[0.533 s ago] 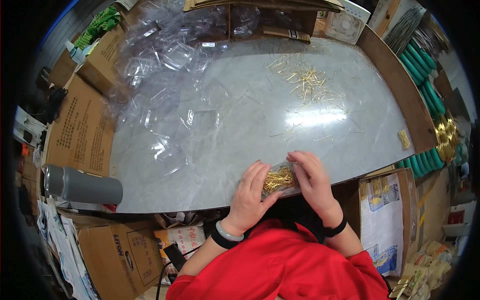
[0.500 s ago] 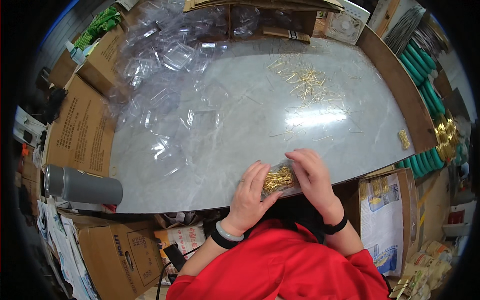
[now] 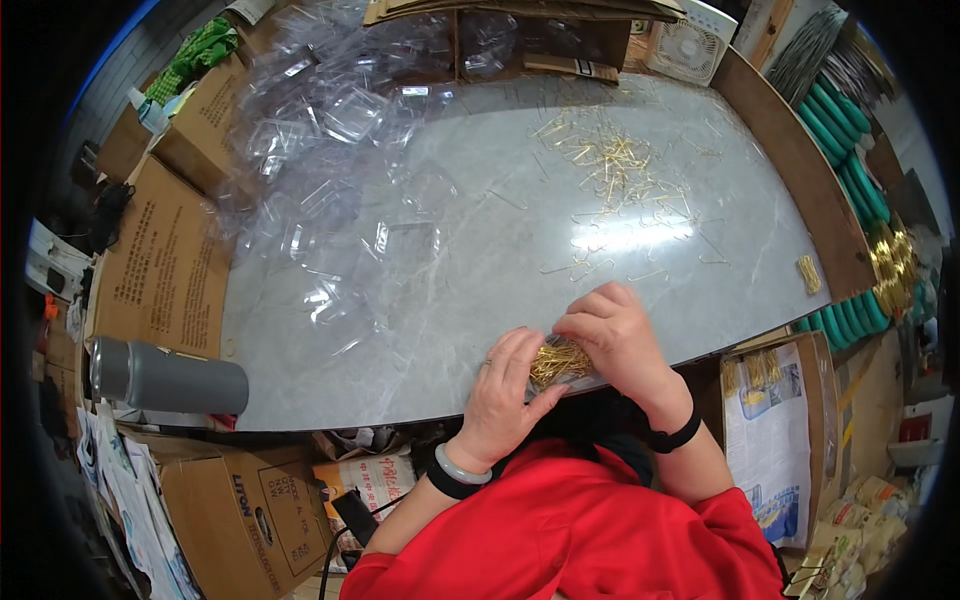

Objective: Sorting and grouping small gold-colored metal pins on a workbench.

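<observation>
At the near edge of the table, a clear plastic box [image 3: 562, 362] full of gold wire hooks lies between my two hands. My left hand [image 3: 503, 392] grips its left side, with the thumb along the near edge. Over the far right corner, my right hand [image 3: 617, 338] has its fingers bent and pinched on the clear plastic; the fingertips partly hide that corner. Farther up the table lies a loose scatter of gold hooks [image 3: 622, 158]. A small bundle of gold hooks [image 3: 808, 274] rests at the right edge.
Many clear plastic boxes [image 3: 340, 120] are heaped at the left and back. A grey bottle [image 3: 180, 377] lies at the near left corner beside cardboard boxes [image 3: 160, 265]. A wooden rim [image 3: 800, 165] borders the right side, and a white fan [image 3: 690, 45] stands at the back.
My right hand has shifted slightly up and left, its fingers now more bent over the box's far corner. My left hand stays on the left side, a touch lower.
</observation>
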